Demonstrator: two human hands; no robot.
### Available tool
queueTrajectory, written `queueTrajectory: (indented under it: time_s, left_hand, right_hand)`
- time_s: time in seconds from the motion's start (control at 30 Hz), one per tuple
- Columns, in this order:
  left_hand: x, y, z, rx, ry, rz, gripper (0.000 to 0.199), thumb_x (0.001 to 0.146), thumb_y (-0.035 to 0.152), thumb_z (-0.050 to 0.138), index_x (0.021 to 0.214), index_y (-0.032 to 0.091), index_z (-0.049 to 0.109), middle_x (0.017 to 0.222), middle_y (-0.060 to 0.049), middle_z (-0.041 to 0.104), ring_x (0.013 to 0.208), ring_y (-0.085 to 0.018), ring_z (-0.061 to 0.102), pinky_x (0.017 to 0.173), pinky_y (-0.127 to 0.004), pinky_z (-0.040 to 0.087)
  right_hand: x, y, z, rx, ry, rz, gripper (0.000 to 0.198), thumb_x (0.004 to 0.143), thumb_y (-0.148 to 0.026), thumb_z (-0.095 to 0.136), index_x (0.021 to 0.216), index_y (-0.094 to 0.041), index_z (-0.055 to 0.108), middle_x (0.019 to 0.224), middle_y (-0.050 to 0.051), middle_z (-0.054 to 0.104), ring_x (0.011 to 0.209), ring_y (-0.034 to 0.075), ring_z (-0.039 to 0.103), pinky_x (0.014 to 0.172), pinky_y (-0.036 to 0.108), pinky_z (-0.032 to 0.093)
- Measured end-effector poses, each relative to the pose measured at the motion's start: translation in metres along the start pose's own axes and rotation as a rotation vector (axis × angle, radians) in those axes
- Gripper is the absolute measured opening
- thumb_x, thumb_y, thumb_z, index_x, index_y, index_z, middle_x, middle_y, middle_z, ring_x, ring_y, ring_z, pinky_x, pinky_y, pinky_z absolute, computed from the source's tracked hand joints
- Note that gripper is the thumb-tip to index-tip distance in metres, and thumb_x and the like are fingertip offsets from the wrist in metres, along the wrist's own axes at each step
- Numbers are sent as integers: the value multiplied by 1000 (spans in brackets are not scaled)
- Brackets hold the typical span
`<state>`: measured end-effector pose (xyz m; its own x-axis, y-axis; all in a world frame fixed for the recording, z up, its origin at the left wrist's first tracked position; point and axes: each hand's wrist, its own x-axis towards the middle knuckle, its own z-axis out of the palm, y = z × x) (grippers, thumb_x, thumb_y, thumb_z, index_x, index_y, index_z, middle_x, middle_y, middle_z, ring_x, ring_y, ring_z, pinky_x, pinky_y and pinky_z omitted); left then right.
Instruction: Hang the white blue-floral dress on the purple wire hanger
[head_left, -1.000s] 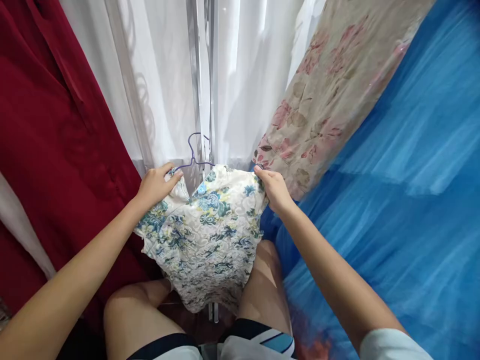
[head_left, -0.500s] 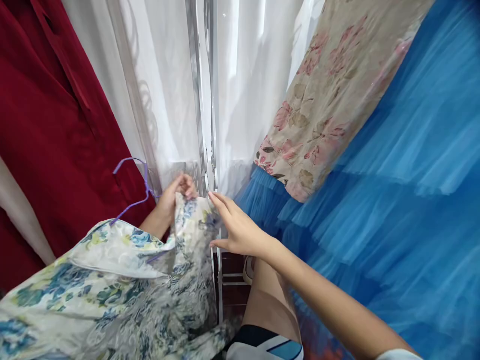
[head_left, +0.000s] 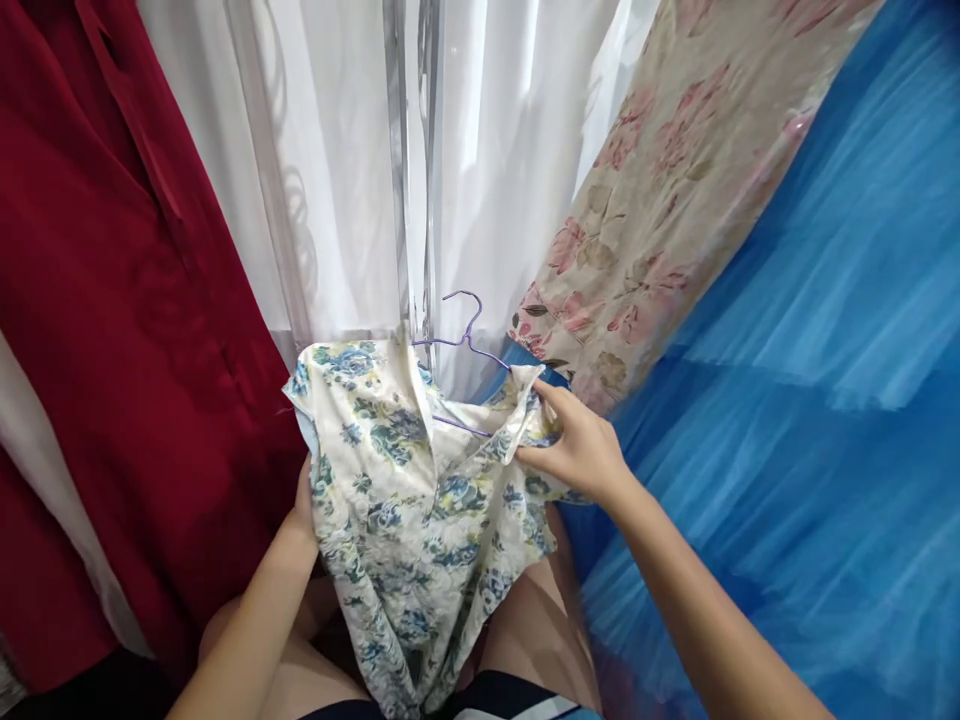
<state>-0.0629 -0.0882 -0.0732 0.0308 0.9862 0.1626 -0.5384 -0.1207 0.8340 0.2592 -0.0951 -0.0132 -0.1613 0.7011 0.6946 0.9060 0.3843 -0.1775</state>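
A white floral top (head_left: pixel 405 500) with blue and yellow-green print spreads over my lap, its crossed neckline facing up. A purple hanger (head_left: pixel 469 335) sits inside it, with the hook rising above the collar. My right hand (head_left: pixel 581 445) pinches the cloth at the right shoulder, thumb below and fingers above. At the left side, under the sleeve, my left hand (head_left: pixel 304 505) grips the edge of the top. Most of its fingers are hidden behind the fabric.
Dark red cloth (head_left: pixel 150 300) hangs at the left. White curtains (head_left: pixel 345 180) and a narrow metal upright (head_left: pixel 401 150) stand ahead. To the right hang a beige dress with pink flowers (head_left: pixel 630 240) and blue layered tulle (head_left: pixel 795 420).
The floral top and hanger have moved from the lower left to the centre, now spread facing up. My right hand has closed on its shoulder. My left hand has shifted down to its side.
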Motion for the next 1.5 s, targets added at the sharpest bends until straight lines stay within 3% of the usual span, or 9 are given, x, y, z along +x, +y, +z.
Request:
queueTrajectory:
  time_s: [0.1,0.23,0.53,0.7,0.87,1.07,1.2,1.27,1.5]
  left_hand:
    - [-19,-18,-27,-133,122,-22,76,74,81,51,118,21,66,117,-11,70,131,-35,51,106,-50,45]
    - [-38,-42,-44,-40,299,-70,70,60,41,87,122,21,63,116,-9,71,125,-34,56,107,-46,46]
    - [-71,-85,-38,54,400,-49,56,67,27,83,118,20,64,112,-8,73,120,-30,61,107,-44,45]
    - [-88,-107,-39,226,534,50,42,76,33,78,115,21,65,121,-9,69,125,-28,58,108,-40,44]
    - [-102,-105,-34,324,501,60,42,78,37,76,114,19,66,120,-10,70,121,-29,60,102,-39,49]
    - [-111,-97,-30,431,525,60,46,81,41,71,120,19,61,122,-11,66,120,-30,60,99,-40,50]
    - [-116,-107,-23,791,707,538,60,79,34,73,131,23,47,140,-13,49,131,-30,48,110,-44,40]
    - [-117,-119,-13,975,575,640,49,79,30,72,122,24,52,132,-13,52,127,-30,50,110,-44,39]
    - [-91,-154,16,1183,-31,207,10,91,23,46,86,23,55,79,-7,68,76,-21,65,70,-30,48]
  right_hand:
    - [28,-7,-8,-50,-44,-75,88,63,-43,74,145,-24,46,111,6,64,86,28,65,67,34,48]
    - [42,-13,-8,-65,-44,-187,89,61,-39,74,144,-23,46,113,8,64,88,29,65,68,34,48]
    - [0,-14,-12,237,-58,-319,67,70,-32,69,135,-23,54,139,12,55,129,39,46,104,54,39]
    - [-94,-68,50,801,116,91,17,90,-35,53,94,-25,67,96,9,71,97,31,65,89,49,51]
    - [-140,-106,119,1057,-272,468,27,87,-54,57,84,-28,59,78,4,63,73,28,62,67,42,52]
    - [-118,-112,117,1334,-426,516,35,87,-57,53,70,-27,55,64,0,58,52,20,53,54,34,44]
    - [-128,-104,114,1419,-416,695,32,80,-53,61,65,-26,57,54,-1,56,39,15,41,43,28,30]
    - [-135,-101,112,1428,-446,724,29,78,-50,65,63,-26,59,50,-2,57,37,13,38,41,26,24]
    - [-129,-97,94,1360,-434,659,28,79,-43,66,60,-24,58,50,-2,60,35,11,40,39,24,28]
